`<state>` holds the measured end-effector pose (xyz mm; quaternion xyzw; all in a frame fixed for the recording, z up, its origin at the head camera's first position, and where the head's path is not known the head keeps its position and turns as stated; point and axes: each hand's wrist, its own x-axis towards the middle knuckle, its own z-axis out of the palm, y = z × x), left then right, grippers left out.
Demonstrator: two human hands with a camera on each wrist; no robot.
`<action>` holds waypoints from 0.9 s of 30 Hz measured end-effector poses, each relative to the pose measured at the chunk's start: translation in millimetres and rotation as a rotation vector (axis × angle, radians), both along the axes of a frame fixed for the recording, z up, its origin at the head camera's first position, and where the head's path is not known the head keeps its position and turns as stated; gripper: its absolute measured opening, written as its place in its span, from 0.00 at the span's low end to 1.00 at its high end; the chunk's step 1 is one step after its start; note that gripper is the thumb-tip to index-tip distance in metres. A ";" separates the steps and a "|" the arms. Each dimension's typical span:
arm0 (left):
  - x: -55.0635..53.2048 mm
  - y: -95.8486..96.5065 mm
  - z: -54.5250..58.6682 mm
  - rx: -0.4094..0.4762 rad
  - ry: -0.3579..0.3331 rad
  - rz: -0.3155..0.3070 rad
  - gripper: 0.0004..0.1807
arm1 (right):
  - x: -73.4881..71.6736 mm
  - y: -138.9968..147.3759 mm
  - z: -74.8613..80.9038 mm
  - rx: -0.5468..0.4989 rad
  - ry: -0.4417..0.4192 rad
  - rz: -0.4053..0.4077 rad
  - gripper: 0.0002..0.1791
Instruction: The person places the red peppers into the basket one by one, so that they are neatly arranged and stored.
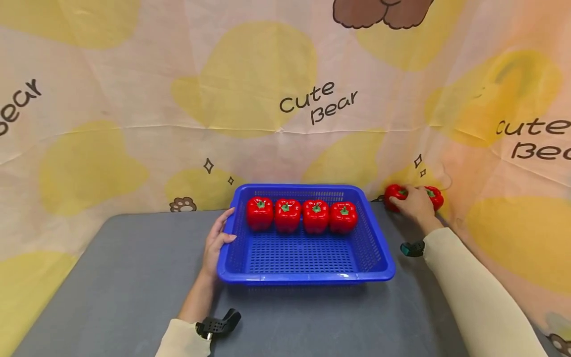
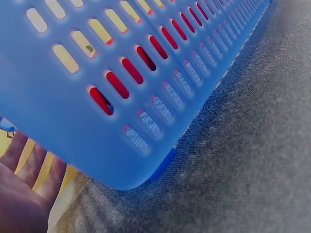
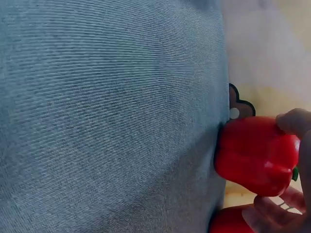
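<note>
A blue plastic basket [image 1: 308,276] with slotted walls sits on the grey table, and several red bell peppers [image 1: 287,216] with green stems stand in a row along its far side. My left hand [image 1: 215,248] grips the basket's left rim; in the left wrist view its fingers [image 2: 31,167] show beside the outer wall. To the right of the basket, my right hand [image 1: 416,203] holds a red bell pepper [image 3: 257,154] between thumb and fingers. Another red bell pepper [image 1: 434,197] lies just right of that hand, partly hidden by it.
A grey cloth-covered table [image 1: 134,277] extends around the basket. Behind it and along the right side hangs a pink and yellow printed curtain [image 1: 250,79], close to the two peppers outside the basket. Dark straps [image 1: 218,325] are on both wrists.
</note>
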<state>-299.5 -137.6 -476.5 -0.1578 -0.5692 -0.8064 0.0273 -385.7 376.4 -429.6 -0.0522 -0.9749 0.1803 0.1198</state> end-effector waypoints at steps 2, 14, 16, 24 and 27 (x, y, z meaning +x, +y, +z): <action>-0.1 0.5 0.2 0.009 0.009 -0.001 0.34 | 1.3 -2.0 0.1 0.003 -0.003 -0.004 0.40; -1.4 5.8 1.9 0.005 -0.008 0.003 0.35 | 31.0 -13.3 -9.0 0.019 0.010 0.060 0.39; -1.9 5.5 1.9 -0.004 -0.012 0.009 0.34 | 36.3 -16.2 -14.4 0.003 0.039 0.057 0.38; 1.4 0.5 1.5 0.019 -0.051 0.023 0.34 | 55.8 -32.4 -31.6 -0.132 0.137 0.055 0.37; 4.1 0.2 0.4 0.028 -0.050 0.013 0.34 | 64.7 -38.2 -36.7 -0.184 0.174 0.037 0.35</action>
